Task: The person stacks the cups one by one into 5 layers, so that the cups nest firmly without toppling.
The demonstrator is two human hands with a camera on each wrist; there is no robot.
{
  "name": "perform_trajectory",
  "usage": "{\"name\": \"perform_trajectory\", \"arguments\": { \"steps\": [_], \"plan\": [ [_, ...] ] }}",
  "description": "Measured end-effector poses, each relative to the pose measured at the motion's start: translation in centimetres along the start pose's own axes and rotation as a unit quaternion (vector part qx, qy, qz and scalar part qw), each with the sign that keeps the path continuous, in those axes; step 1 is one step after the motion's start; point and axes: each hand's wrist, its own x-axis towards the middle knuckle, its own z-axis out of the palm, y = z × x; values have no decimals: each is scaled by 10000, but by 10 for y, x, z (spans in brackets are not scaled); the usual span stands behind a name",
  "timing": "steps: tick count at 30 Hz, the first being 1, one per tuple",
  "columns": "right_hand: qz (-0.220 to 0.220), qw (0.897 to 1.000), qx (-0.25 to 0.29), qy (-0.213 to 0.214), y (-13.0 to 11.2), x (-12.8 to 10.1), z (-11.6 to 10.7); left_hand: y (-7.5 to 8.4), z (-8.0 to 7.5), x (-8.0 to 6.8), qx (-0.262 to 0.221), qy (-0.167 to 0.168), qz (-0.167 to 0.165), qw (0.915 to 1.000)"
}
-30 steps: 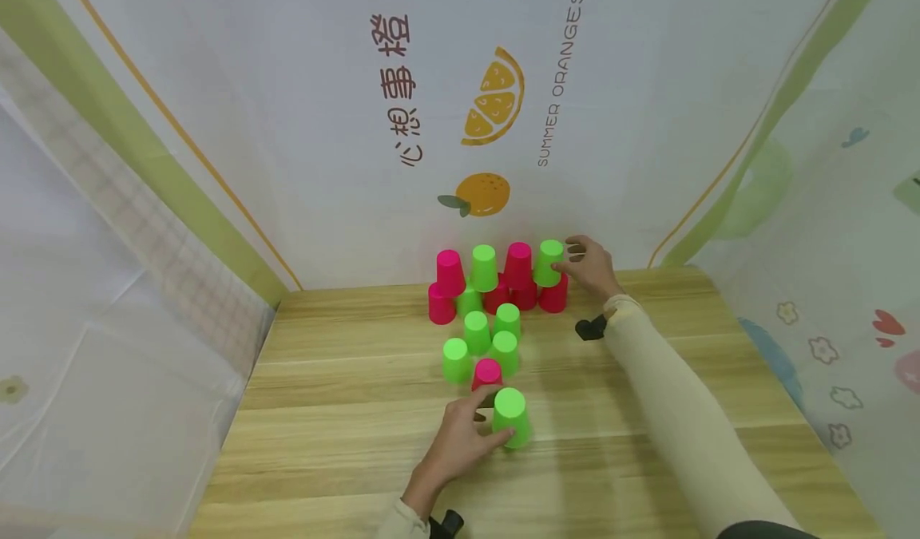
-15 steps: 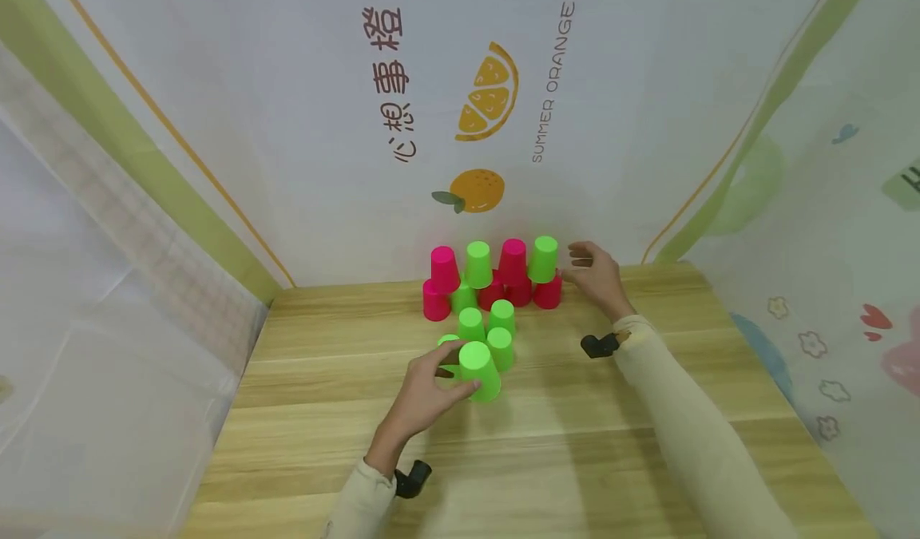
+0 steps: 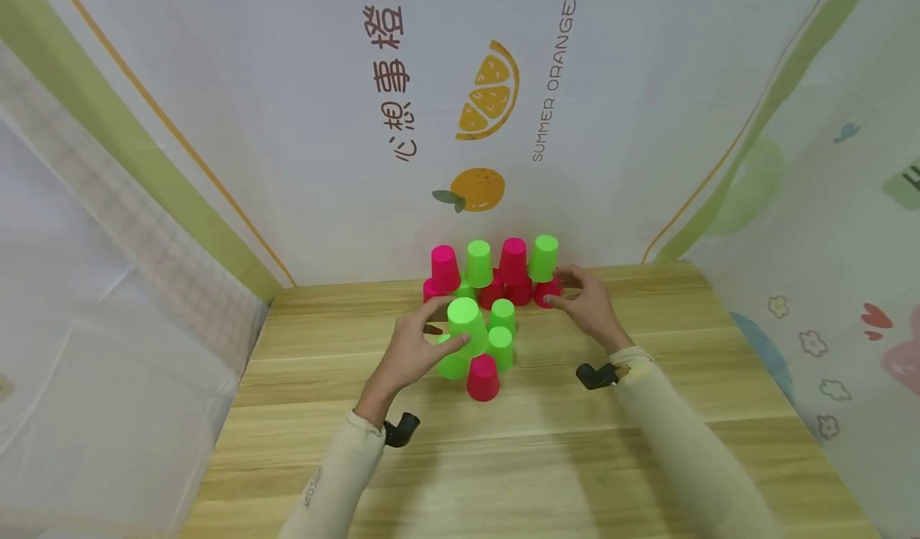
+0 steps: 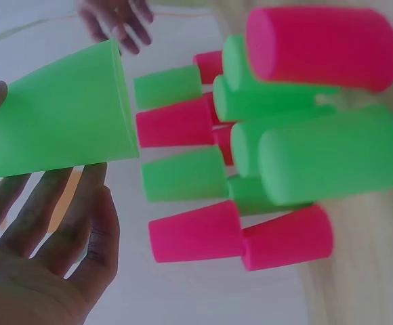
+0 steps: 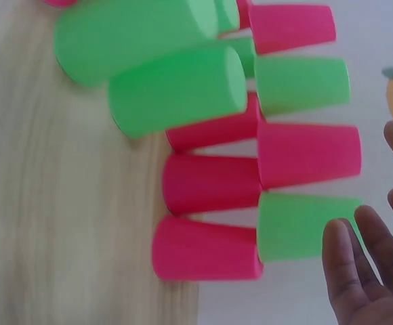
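Observation:
A green plastic cup [image 3: 465, 323], upside down, is gripped in my left hand [image 3: 410, 351] with the thumb on one side and the fingers on the other. It is held up over a front cluster of inverted cups, with green cups [image 3: 501, 349] and a red cup [image 3: 483, 379] showing. In the left wrist view the held cup [image 4: 61, 115] shows its rim apart from the others. My right hand [image 3: 591, 309] holds nothing, its fingers loosely bent beside the right end of the back stack, nearest the upper green cup [image 3: 544, 259] and the red cup [image 3: 548, 293] under it.
Along the rear table edge stands a two-tier row of inverted cups, with a red cup [image 3: 445, 267] at the upper left end. A white printed curtain [image 3: 323, 164] hangs right behind it. The wooden table [image 3: 517, 467] extends toward me.
My left hand has carried the green cup forward and left, over the front cluster. My right hand has drawn off the upper right green cup and come slightly lower.

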Motion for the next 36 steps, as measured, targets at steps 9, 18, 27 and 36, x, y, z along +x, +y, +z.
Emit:
{"name": "perform_trajectory", "arguments": {
  "steps": [9,18,27,36],
  "plan": [
    [-252,9987,-29,-435,0,-23,28,7,-20,35,-25,124,-122,9998],
    [-260,9960,196,-828,4,-36,53,6,-25,67,-143,505,14,9986],
    [-218,9955,-39,-922,7,-40,68,7,-25,97,-126,876,-176,9959],
    [-126,9955,-118,-931,9,-40,79,1,-25,119,-106,1101,-398,9931]
  ]
}}
